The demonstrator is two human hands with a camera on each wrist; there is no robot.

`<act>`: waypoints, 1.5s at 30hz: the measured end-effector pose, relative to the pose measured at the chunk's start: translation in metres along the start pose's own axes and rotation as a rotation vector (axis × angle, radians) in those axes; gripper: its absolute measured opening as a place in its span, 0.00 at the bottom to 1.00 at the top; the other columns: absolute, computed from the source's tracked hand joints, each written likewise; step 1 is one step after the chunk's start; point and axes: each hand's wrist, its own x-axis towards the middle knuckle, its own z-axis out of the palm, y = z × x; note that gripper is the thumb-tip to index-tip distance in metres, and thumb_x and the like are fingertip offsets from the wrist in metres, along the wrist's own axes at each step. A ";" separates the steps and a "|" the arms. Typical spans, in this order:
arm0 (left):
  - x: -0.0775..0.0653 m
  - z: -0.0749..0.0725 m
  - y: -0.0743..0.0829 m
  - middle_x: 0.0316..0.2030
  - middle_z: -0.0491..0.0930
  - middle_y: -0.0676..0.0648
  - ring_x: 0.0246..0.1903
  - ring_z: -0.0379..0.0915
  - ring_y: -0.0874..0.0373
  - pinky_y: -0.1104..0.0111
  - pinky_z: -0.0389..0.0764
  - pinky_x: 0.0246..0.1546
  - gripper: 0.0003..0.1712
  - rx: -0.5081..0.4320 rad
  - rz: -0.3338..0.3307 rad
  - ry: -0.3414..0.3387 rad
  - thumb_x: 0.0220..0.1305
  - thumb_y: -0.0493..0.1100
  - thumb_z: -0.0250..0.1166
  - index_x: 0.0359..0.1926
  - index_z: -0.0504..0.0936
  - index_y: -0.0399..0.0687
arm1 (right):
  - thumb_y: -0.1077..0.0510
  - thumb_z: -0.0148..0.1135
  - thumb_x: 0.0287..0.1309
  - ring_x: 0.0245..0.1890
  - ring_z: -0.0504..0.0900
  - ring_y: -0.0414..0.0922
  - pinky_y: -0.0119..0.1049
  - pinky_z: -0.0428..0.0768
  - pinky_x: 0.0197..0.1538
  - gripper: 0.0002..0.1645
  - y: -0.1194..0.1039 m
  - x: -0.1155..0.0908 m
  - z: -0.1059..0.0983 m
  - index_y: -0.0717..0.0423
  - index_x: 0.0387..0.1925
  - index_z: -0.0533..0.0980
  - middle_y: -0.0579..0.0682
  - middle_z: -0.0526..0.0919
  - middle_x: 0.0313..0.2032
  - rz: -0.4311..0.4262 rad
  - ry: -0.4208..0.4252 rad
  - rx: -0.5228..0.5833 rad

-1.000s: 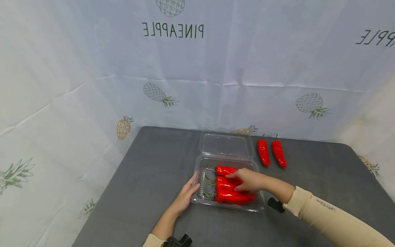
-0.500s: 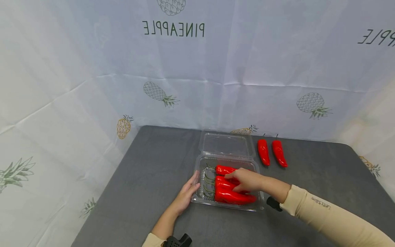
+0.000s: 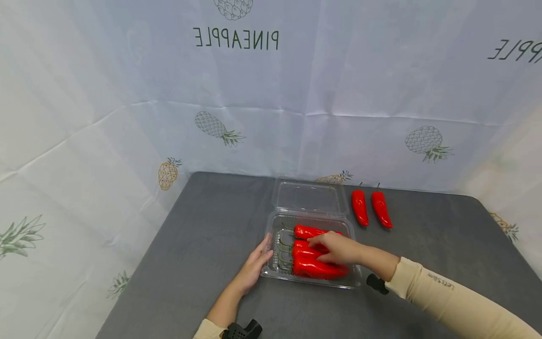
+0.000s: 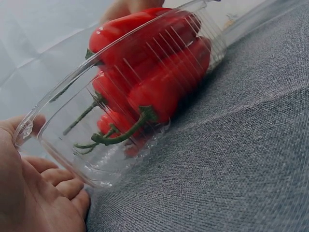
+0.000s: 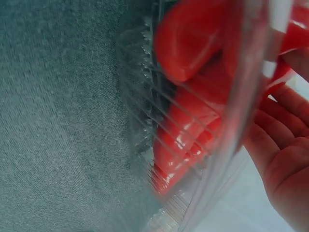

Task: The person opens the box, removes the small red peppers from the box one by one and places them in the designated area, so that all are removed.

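A hinged clear plastic box [image 3: 313,283] lies open on the table with several red chili peppers inside, their curved green stems pointing left. My left hand [image 3: 252,267] holds the box's left side, thumb over the rim and fingers along the outer wall [image 4: 58,186]. Reaching in from the right, my right hand [image 3: 344,248] grips a middle pepper [image 3: 301,248] between thumb and fingers. The front pepper [image 3: 317,269] lies against that one, and a back pepper [image 3: 308,231] lies behind. In the left wrist view, peppers [image 4: 159,92] appear stacked behind the ribbed wall.
The box's lid [image 3: 310,197] is folded back flat behind it. Two more red chili peppers [image 3: 359,208] lie on the grey table [image 3: 211,226] to the right of the lid. A white pineapple-print curtain [image 3: 296,94] hangs behind the table's back edge.
The gripped middle pepper and my right hand have shifted slightly left, and that pepper now sits closer to the front one. My left hand stays at the box's left side.
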 end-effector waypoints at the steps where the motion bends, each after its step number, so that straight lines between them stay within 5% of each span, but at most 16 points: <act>1: 0.000 0.000 0.000 0.72 0.40 0.35 0.72 0.33 0.44 0.91 0.48 0.57 0.35 0.001 -0.001 0.003 0.71 0.39 0.45 0.71 0.41 0.31 | 0.62 0.66 0.51 0.46 0.80 0.47 0.43 0.79 0.50 0.21 0.000 0.000 0.000 0.63 0.49 0.77 0.53 0.83 0.47 -0.005 0.003 0.003; 9: -0.001 0.000 0.000 0.72 0.39 0.35 0.72 0.32 0.45 0.91 0.48 0.57 0.35 -0.014 -0.006 -0.010 0.70 0.39 0.45 0.71 0.41 0.31 | 0.62 0.65 0.52 0.35 0.76 0.41 0.34 0.79 0.41 0.15 0.001 0.002 0.001 0.62 0.43 0.76 0.49 0.81 0.38 -0.004 -0.011 0.046; 20: -0.002 0.001 0.002 0.72 0.38 0.34 0.72 0.31 0.44 0.92 0.48 0.57 0.36 -0.016 0.002 -0.021 0.70 0.40 0.46 0.71 0.40 0.31 | 0.65 0.67 0.48 0.37 0.75 0.41 0.33 0.79 0.41 0.19 -0.006 0.004 -0.003 0.63 0.44 0.76 0.50 0.81 0.40 0.015 -0.040 0.023; 29: -0.001 -0.002 -0.002 0.72 0.39 0.35 0.72 0.32 0.45 0.92 0.49 0.57 0.37 0.000 -0.005 -0.023 0.70 0.42 0.46 0.71 0.40 0.32 | 0.68 0.69 0.42 0.32 0.72 0.39 0.32 0.77 0.37 0.18 -0.010 0.011 -0.003 0.60 0.39 0.76 0.46 0.78 0.34 0.015 -0.063 -0.105; 35: -0.001 -0.001 -0.001 0.72 0.39 0.34 0.72 0.32 0.43 0.92 0.48 0.57 0.36 0.003 0.006 -0.015 0.70 0.41 0.46 0.71 0.40 0.31 | 0.66 0.67 0.46 0.39 0.75 0.43 0.37 0.78 0.45 0.22 -0.011 0.010 -0.005 0.63 0.46 0.75 0.49 0.80 0.41 0.032 -0.095 -0.077; 45: 0.000 -0.001 0.002 0.72 0.39 0.35 0.72 0.31 0.44 0.91 0.48 0.57 0.35 -0.010 0.003 -0.013 0.71 0.39 0.45 0.71 0.40 0.31 | 0.65 0.61 0.46 0.28 0.68 0.37 0.27 0.70 0.29 0.22 -0.004 0.009 -0.005 0.61 0.47 0.74 0.41 0.75 0.30 0.020 -0.070 -0.009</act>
